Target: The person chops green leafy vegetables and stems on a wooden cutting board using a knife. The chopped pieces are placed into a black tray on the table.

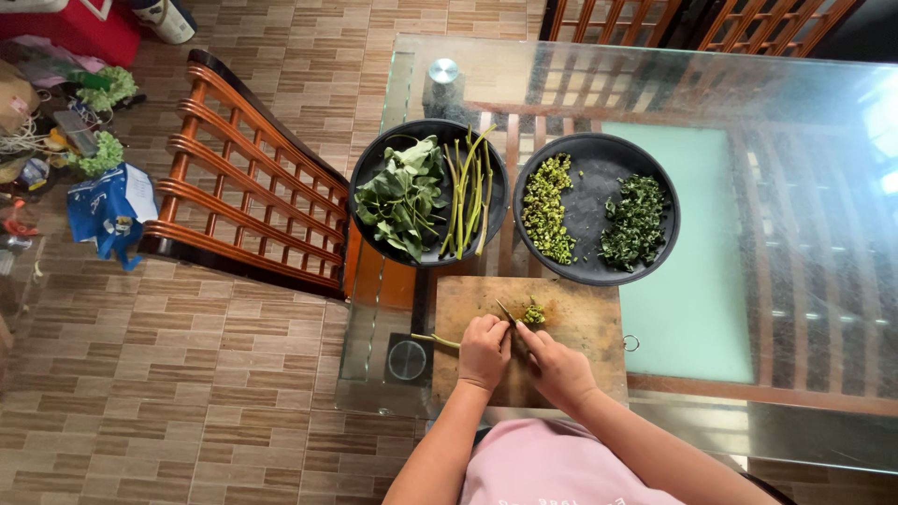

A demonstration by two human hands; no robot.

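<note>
Head view, glass table (692,196). We stand at its near edge, over a wooden cutting board (585,323) that lies against that edge. Our left hand (485,351) is curled down over a bundle of green stems (436,340), fingers clenched on it, pinning it to the board; the loose tail of the stems pokes out past the board's left edge. Our right hand (558,367) is wrapped around the handle of a knife (506,310), the blade angling up and away toward a small heap of chopped stem pieces (534,315) near the middle of the board. Beyond the board, toward the table's far side, sit two dark round plates touching side by side: the left plate (374,168) holds whole leaves and uncut stems, the right plate (599,178) holds pale chopped stems on its left half and dark chopped leaves on its right. To cut well here, we judge: keep left fingertips tucked back behind the knuckles, feed the bundle in short steps, keep the blade tip low on the board, and sweep cut pieces aside before they pile under the edge. A wooden chair (248,187) stands off the table's left edge.
</note>
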